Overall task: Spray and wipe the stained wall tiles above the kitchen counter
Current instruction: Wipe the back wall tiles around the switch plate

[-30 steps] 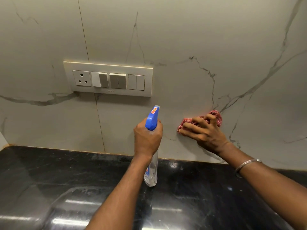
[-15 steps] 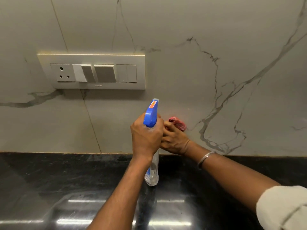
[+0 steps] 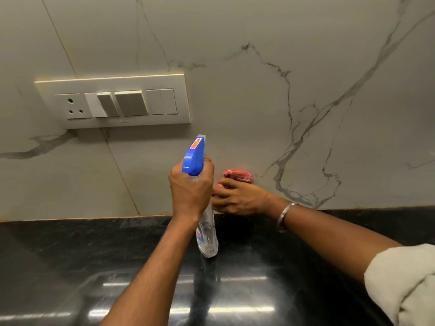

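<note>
My left hand [image 3: 190, 187] grips a clear spray bottle with a blue trigger head [image 3: 193, 158], nozzle aimed at the marble-look wall tiles [image 3: 235, 102]. The bottle's clear body [image 3: 208, 241] hangs down over the black counter. Just right of it, my right hand [image 3: 237, 198] holds a bunched red cloth [image 3: 239, 175] against the wall, low, near the counter joint. The left hand partly hides the fingers of the right hand.
A cream switch plate [image 3: 113, 102] with a socket and several switches is mounted on the wall to the upper left. The glossy black counter [image 3: 70, 267] runs along the bottom. A metal bangle [image 3: 286, 216] circles my right wrist.
My right hand with the cloth slid left along the wall and down toward the counter joint, ending beside the bottle. The left hand kept its grip on the bottle.
</note>
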